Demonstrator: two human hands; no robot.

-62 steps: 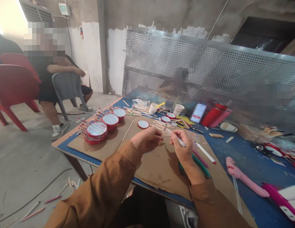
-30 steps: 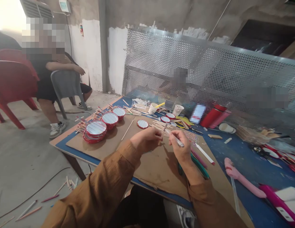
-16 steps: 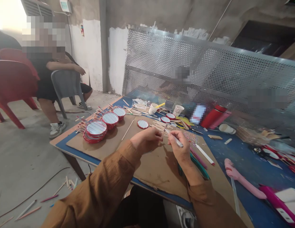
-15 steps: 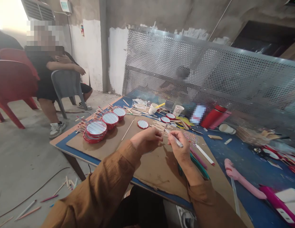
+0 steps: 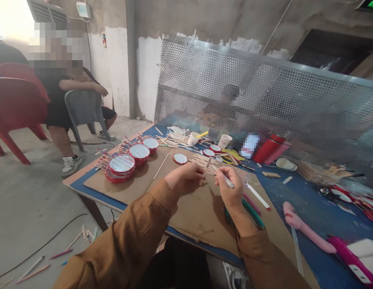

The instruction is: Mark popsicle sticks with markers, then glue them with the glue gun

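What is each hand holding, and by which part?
The left hand pinches a wooden craft stick around its middle; the right hand grips a white pen along its barrel.

Left hand (image 5: pixel 185 179) pinching wooden stick (image 5: pixel 205 170); right hand (image 5: pixel 232 189) gripping white pen (image 5: pixel 227 180)

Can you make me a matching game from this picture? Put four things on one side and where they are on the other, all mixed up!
Things:
1. white pen
2. wooden stick
3. stack of red-rimmed rounds
4. red flask

Places:
A. on the brown cardboard
B. in the left hand
C. beside the perforated metal screen
D. in the right hand

Right pairs: 1-D, 2-B, 3-A, 4-C
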